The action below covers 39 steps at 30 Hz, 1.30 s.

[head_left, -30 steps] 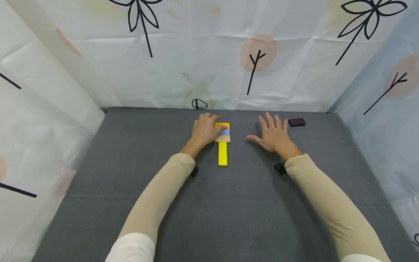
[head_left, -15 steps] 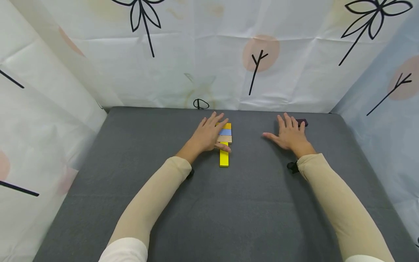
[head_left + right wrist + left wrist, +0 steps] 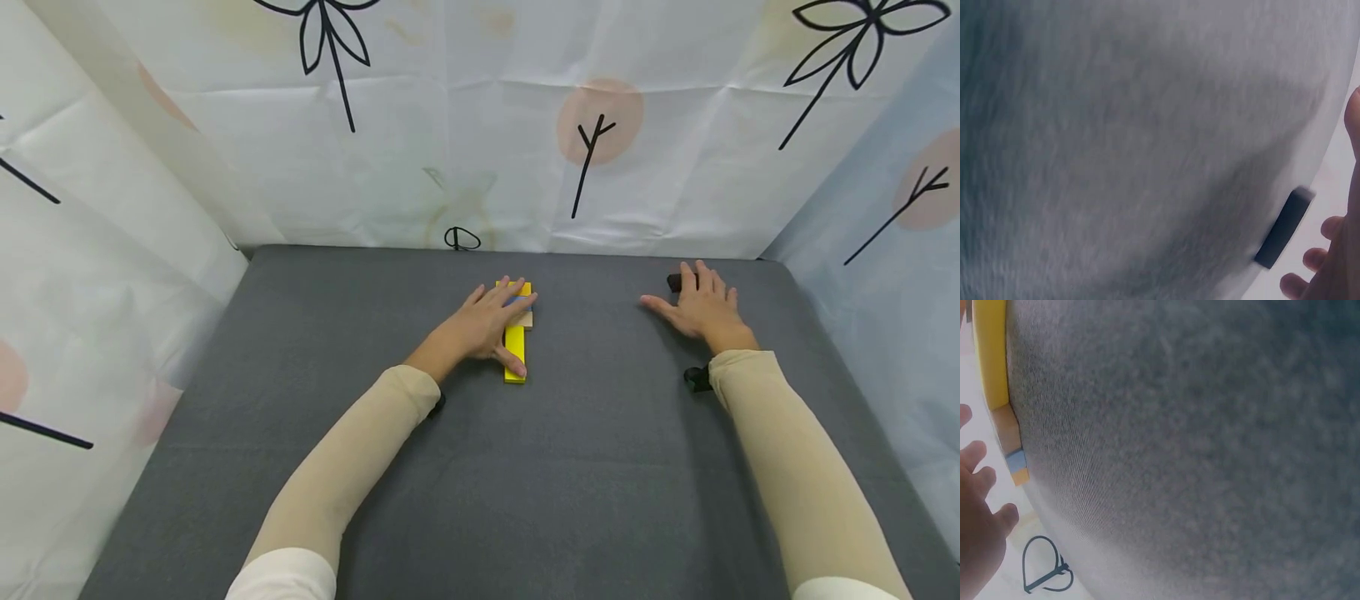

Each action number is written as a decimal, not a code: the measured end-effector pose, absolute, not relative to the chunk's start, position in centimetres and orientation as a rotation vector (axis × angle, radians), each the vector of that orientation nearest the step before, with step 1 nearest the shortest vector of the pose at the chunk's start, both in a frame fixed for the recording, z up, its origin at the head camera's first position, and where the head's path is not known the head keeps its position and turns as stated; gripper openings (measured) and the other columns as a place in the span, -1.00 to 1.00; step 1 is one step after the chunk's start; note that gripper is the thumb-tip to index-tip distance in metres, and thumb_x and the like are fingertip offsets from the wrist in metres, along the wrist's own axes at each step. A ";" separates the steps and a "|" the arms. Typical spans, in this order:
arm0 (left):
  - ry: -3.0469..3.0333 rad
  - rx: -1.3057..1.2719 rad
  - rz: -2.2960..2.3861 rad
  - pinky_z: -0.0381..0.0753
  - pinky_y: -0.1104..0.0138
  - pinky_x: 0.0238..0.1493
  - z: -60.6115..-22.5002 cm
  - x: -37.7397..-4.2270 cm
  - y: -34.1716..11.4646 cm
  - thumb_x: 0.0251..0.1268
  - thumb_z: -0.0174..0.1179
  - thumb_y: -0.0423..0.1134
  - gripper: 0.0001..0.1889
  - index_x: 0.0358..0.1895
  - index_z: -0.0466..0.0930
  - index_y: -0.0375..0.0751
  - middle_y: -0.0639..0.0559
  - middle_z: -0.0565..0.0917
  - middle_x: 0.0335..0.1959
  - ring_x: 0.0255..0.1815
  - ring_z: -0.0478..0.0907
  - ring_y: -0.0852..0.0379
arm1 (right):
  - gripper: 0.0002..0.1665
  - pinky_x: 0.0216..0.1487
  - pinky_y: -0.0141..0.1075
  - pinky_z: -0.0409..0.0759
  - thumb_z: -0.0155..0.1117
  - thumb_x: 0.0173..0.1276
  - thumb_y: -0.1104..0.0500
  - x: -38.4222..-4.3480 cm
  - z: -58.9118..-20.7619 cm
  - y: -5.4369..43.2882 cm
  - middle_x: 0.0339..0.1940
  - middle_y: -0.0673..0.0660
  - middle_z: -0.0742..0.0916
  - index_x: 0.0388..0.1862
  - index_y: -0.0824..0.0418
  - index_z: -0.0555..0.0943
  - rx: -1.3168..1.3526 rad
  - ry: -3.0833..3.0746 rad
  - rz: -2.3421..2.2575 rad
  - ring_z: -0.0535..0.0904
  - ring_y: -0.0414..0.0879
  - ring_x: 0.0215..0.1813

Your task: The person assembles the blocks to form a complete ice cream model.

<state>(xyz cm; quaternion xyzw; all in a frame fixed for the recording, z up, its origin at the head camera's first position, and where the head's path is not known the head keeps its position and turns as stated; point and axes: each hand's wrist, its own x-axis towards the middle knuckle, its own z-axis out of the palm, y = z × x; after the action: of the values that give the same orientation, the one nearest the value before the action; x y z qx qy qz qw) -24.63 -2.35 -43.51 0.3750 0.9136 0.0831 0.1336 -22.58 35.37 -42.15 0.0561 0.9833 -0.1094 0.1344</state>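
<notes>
My left hand (image 3: 483,323) is spread above a short column of coloured blocks, its thumb over a long yellow block (image 3: 514,343). The other fingers partly cover a tan block (image 3: 528,320), a blue block (image 3: 1016,460) and an orange-yellow block (image 3: 527,288) at the far end. In the left wrist view the fingers look apart from the blocks. My right hand (image 3: 708,312) reaches over a dark block (image 3: 672,282) near the table's back edge, fingers spread and hiding part of it. The right wrist view shows this dark block (image 3: 1284,228) beside the fingertips, with nothing gripped.
A grey cloth-covered table (image 3: 585,483) lies under both arms. White patterned fabric (image 3: 510,167) hangs behind the table's far edge, with more fabric at the left and right sides.
My left hand has opened and shifted toward me along the blocks, its thumb moving down over the long yellow one. My right hand has travelled rightward to the dark block.
</notes>
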 end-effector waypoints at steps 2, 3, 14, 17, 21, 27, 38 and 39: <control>2.645 1.077 0.237 -0.18 -0.13 0.70 -43.6 -24.6 -2.4 -0.21 0.36 0.59 0.38 0.69 -0.16 0.15 -0.02 -0.21 0.74 0.76 -0.30 -0.10 | 0.34 0.52 0.49 -0.24 -0.20 0.43 -0.59 -22.7 -42.2 35.9 0.63 0.57 -0.20 0.67 0.39 -0.32 0.166 2.859 -0.320 -0.28 0.57 0.61; 2.642 1.073 0.235 -0.18 -0.12 0.70 -43.6 -24.6 -2.3 -0.21 0.36 0.59 0.38 0.69 -0.16 0.17 -0.02 -0.22 0.74 0.76 -0.31 -0.09 | 0.34 0.52 0.49 -0.21 -0.19 0.44 -0.59 -22.9 -42.2 36.2 0.63 0.58 -0.19 0.66 0.40 -0.31 0.165 2.868 -0.319 -0.26 0.58 0.60; 2.599 1.014 0.190 -0.22 -0.11 0.71 -43.7 -24.6 -2.1 -0.21 0.36 0.58 0.36 0.69 -0.18 0.25 0.05 -0.26 0.74 0.76 -0.33 -0.02 | 0.29 0.45 0.49 0.04 -0.20 0.46 -0.56 -23.7 -42.3 38.4 0.58 0.63 -0.03 0.66 0.41 -0.25 0.197 2.923 -0.414 -0.09 0.60 0.55; 2.595 1.003 0.174 -0.23 -0.10 0.71 -43.7 -24.7 -2.0 -0.20 0.35 0.59 0.35 0.69 -0.17 0.25 0.07 -0.27 0.74 0.76 -0.33 -0.01 | 0.22 0.45 0.47 0.07 -0.17 0.51 -0.49 -23.7 -42.5 38.8 0.54 0.67 0.05 0.67 0.39 -0.21 0.209 2.940 -0.461 -0.02 0.61 0.53; 2.603 1.000 0.140 -0.21 -0.09 0.71 -43.5 -24.7 -1.9 -0.21 0.34 0.61 0.35 0.69 -0.15 0.25 0.08 -0.25 0.74 0.76 -0.31 0.01 | 0.10 0.42 0.48 0.13 -0.17 0.57 -0.41 -23.7 -42.7 39.3 0.51 0.67 0.15 0.66 0.38 -0.09 0.216 2.973 -0.477 0.05 0.62 0.48; 2.617 1.000 0.128 -0.14 -0.09 0.71 -43.2 -24.5 -1.6 -0.24 0.35 0.61 0.36 0.69 -0.12 0.22 0.06 -0.19 0.74 0.76 -0.25 0.00 | -0.11 0.39 0.50 0.10 -0.20 0.66 -0.26 -23.5 -42.8 39.8 0.49 0.62 0.25 0.62 0.38 0.11 0.235 3.002 -0.503 0.08 0.62 0.47; 2.609 0.973 0.149 -0.15 -0.08 0.71 -43.2 -24.3 -1.7 -0.21 0.34 0.60 0.41 0.70 -0.20 0.08 0.09 -0.19 0.74 0.76 -0.27 0.03 | -0.40 0.32 0.49 0.21 -0.12 0.69 0.04 -23.4 -43.1 39.8 0.40 0.61 0.36 0.48 0.42 0.34 0.232 3.030 -0.541 0.20 0.64 0.39; 2.609 0.970 0.146 -0.15 -0.09 0.71 -43.2 -24.3 -1.6 -0.21 0.34 0.60 0.41 0.70 -0.20 0.08 0.09 -0.19 0.74 0.76 -0.27 0.03 | -0.41 0.32 0.48 0.21 -0.11 0.69 0.05 -23.4 -43.1 39.8 0.40 0.61 0.38 0.47 0.42 0.35 0.229 3.035 -0.550 0.22 0.63 0.39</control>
<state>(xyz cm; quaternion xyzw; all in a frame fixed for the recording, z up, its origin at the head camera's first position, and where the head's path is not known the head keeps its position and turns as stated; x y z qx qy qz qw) -24.30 -1.64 -43.21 0.3426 0.9214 0.0516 0.1761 -23.41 39.77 -43.13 0.0741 0.9810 -0.1778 0.0243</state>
